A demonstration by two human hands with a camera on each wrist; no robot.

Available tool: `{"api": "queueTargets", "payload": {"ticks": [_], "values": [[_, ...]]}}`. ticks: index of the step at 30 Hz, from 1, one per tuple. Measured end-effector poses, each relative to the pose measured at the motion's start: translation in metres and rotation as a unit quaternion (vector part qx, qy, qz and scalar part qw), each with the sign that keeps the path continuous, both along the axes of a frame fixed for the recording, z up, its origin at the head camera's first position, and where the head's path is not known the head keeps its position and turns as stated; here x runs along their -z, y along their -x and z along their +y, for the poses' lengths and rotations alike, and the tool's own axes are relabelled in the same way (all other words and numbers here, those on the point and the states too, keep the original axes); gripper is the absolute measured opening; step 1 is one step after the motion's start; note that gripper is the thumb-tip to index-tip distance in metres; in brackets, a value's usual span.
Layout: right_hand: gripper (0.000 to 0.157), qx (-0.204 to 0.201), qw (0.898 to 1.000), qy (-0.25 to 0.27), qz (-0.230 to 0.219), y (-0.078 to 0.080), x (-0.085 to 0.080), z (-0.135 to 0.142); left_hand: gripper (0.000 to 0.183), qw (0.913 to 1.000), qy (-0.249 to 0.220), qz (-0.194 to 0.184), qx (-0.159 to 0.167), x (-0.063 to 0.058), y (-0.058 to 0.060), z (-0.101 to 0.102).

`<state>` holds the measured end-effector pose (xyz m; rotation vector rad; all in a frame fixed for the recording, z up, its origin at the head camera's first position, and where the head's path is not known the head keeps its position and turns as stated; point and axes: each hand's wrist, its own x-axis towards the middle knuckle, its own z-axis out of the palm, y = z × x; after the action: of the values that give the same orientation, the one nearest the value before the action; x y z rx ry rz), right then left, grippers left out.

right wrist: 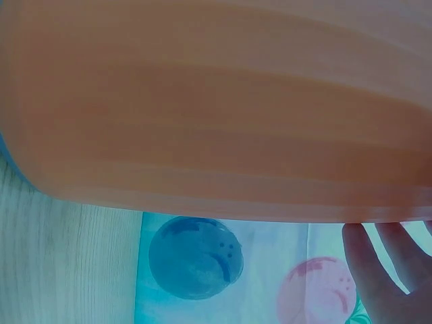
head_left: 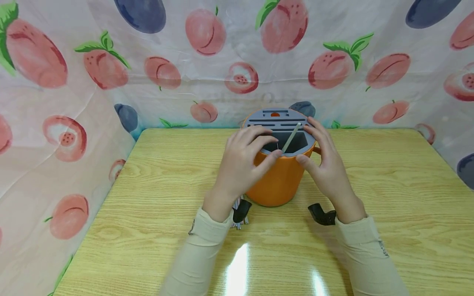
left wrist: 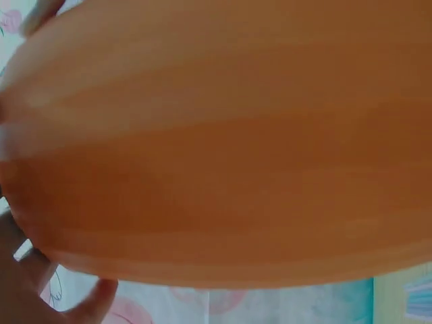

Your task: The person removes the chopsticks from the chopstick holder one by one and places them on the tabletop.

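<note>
An orange mug-shaped holder (head_left: 275,185) with a slotted grey top (head_left: 275,120) stands on the table. A pale stick (head_left: 291,137) leans in its large dark compartment. My left hand (head_left: 240,160) is at the holder's left rim, with curled fingertips and thumb over the compartment; I cannot tell whether the thin light line between them is something pinched. My right hand (head_left: 326,164) grips the right side of the rim, thumb in front and fingers farther back. Orange wall (left wrist: 216,169) fills most of the left wrist view. In the right wrist view, fingertips (right wrist: 358,246) touch the holder's edge.
Several thin silvery pieces (head_left: 238,225) lie on the wooden table (head_left: 163,185), partly hidden by the left wrist and its black camera mount (head_left: 242,211). Another black mount (head_left: 322,216) sits at the right wrist. A fruit-patterned cloth (head_left: 166,41) hangs behind the table.
</note>
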<state>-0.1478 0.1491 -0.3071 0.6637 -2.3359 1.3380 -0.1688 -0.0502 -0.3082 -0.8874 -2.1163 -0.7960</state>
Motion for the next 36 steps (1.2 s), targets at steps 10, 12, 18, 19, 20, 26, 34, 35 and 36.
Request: {"api": "queueTargets", "payload": {"ticks": [10, 12, 18, 19, 20, 26, 34, 35, 36], "values": [[0.055, 0.001, 1.0, 0.0, -0.001, 0.0, 0.0, 0.0, 0.034, 0.9959, 0.062, -0.064, -0.015, -0.005, -0.012, 0.007], [0.055, 0.0, 1.0, 0.0, 0.0, 0.0, 0.0, 0.0, 0.033, 0.9942, 0.071, -0.08, -0.017, -0.007, -0.015, 0.008], [0.055, 0.001, 1.0, 0.002, 0.003, 0.0, 0.001, 0.0, 0.029, 0.9904, 0.081, -0.108, -0.031, -0.012, -0.022, 0.012], [0.055, 0.001, 1.0, 0.003, 0.003, 0.0, 0.001, -0.001, 0.028, 0.9901, 0.08, -0.111, -0.032, -0.012, -0.022, 0.013], [0.055, 0.001, 1.0, 0.003, 0.003, 0.0, 0.001, -0.001, 0.027, 0.99, 0.079, -0.112, -0.033, -0.012, -0.023, 0.013], [0.056, 0.0, 1.0, 0.004, 0.004, 0.0, 0.001, 0.0, 0.025, 0.9909, 0.058, -0.117, -0.029, -0.013, -0.023, 0.014], [0.056, 0.0, 1.0, 0.002, -0.003, 0.0, 0.0, 0.0, 0.025, 0.9922, 0.026, -0.121, -0.013, -0.014, -0.022, 0.009], [0.056, 0.001, 1.0, 0.001, -0.004, 0.0, 0.0, 0.0, 0.024, 0.9931, 0.017, -0.116, -0.008, -0.015, -0.022, 0.008], [0.056, 0.002, 1.0, 0.001, -0.006, 0.0, 0.0, 0.0, 0.023, 0.9938, 0.007, -0.111, -0.003, -0.015, -0.021, 0.008]]}}
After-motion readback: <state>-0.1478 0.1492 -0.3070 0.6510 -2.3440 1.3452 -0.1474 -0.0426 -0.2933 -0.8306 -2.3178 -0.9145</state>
